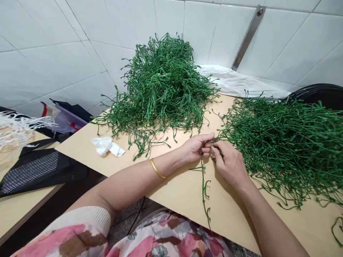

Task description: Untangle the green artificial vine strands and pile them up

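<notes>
Over the middle of the table, my left hand (199,147) pinches a green plastic plant stem (204,194) near its upper end. The stem hangs down past the table's front edge, with short curled side branches along it. My right hand (229,160) meets the left one, its thumb and forefinger closed on a thin green piece at the stem's top. The fingers partly hide where the pieces meet. Close by on the right spreads a pile of loose green plastic sprigs (289,142). A taller heap of similar sprigs (166,85) stands behind my left hand.
The pale wooden table (171,189) stands against a tiled wall. Crumpled white tissue (107,146) lies at left. White cloth (235,80) runs along the wall, beside a black round object (318,93). Further left are white strands (18,126) and a black mesh item (32,171).
</notes>
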Available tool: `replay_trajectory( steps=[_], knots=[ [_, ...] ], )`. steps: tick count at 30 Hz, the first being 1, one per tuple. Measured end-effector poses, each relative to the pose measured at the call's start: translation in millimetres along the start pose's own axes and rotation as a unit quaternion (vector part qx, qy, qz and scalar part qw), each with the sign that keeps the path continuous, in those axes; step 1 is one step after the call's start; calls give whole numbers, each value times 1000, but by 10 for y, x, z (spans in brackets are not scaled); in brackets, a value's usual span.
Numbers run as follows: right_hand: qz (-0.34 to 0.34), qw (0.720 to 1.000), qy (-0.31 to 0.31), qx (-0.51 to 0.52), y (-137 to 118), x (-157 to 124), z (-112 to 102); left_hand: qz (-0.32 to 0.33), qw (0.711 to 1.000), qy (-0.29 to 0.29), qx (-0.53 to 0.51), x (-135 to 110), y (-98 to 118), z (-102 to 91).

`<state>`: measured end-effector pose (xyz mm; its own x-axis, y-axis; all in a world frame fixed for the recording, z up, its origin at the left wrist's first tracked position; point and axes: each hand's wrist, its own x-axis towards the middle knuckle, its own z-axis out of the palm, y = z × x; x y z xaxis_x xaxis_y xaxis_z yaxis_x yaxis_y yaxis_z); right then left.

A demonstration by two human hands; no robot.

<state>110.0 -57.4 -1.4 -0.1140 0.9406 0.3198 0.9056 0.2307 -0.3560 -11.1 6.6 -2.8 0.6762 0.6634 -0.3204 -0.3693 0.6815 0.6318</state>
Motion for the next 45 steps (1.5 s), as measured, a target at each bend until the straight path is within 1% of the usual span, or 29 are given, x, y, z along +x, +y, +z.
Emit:
replay_trajectory(
  steps=[3, 5, 8, 10, 14, 16, 19, 21, 23, 24, 25, 26, 27, 28, 29, 30, 31, 32, 34, 36, 38, 40, 42, 45],
  knots=[
    [-6, 1000, 2, 0, 29, 5, 11, 16, 999, -18, 20, 19, -8, -27],
    [-16, 1000, 2, -18, 48, 3, 20, 31, 999, -15, 41, 33, -1, -50],
    [-41, 996, 12, -75, 64, -5, 25, 53, 994, 1, 95, 37, 37, -74],
    [-49, 994, 22, -96, 71, -8, 23, 58, 990, 2, 128, 19, 70, -74],
    [-54, 992, 44, -104, 105, 1, 20, 51, 988, -18, 143, -44, 99, -35],
    [-62, 992, 35, -106, 115, 7, 17, 54, 988, 3, 147, -54, 83, -5],
    [-86, 992, 20, -89, 47, -6, -8, 58, 987, 65, 134, -16, 58, 35],
    [-142, 988, 13, -50, -66, -38, -42, 67, 986, 111, 101, 30, 68, 46],
    [-224, 975, 6, -5, -185, -77, -86, 89, 983, 150, 66, 64, 94, 44],
    [-254, 967, 6, 11, -220, -92, -110, 104, 980, 162, 57, 70, 103, 41],
    [-263, 964, 22, 23, -229, -101, -135, 120, 977, 167, 57, 68, 105, 38],
    [-241, 969, 54, 21, -205, -102, -161, 138, 975, 163, 67, 60, 98, 37],
    [-195, 976, 92, 6, -151, -97, -187, 158, 971, 156, 84, 47, 83, 37],
    [-133, 982, 133, -20, -73, -87, -211, 178, 967, 148, 104, 32, 64, 39],
    [-65, 981, 169, -61, 18, -74, -234, 197, 963, 138, 125, 17, 45, 42],
    [-9, 977, 190, -99, 110, -63, -254, 209, 959, 128, 144, 4, 29, 45],
    [27, 971, 201, -123, 190, -54, -269, 214, 957, 119, 157, -5, 20, 46],
    [47, 968, 210, -128, 248, -49, -278, 211, 957, 112, 162, -11, 18, 45],
    [46, 971, 216, -92, 286, -51, -273, 189, 965, 102, 152, -15, 33, 37],
    [8, 978, 204, -34, 240, -62, -237, 158, 975, 93, 122, -13, 58, 24],
    [-41, 985, 170, 0, 173, -70, -184, 122, 985, 76, 91, -12, 78, 11],
    [-71, 989, 132, 12, 135, -68, -133, 80, 993, 58, 68, -12, 88, 1],
    [-68, 991, 111, 23, 137, -57, -100, 47, 996, 45, 55, -13, 87, -7],
    [-45, 993, 102, 49, 163, -36, -88, 16, 998, 37, 52, -11, 71, -14]
  ],
)
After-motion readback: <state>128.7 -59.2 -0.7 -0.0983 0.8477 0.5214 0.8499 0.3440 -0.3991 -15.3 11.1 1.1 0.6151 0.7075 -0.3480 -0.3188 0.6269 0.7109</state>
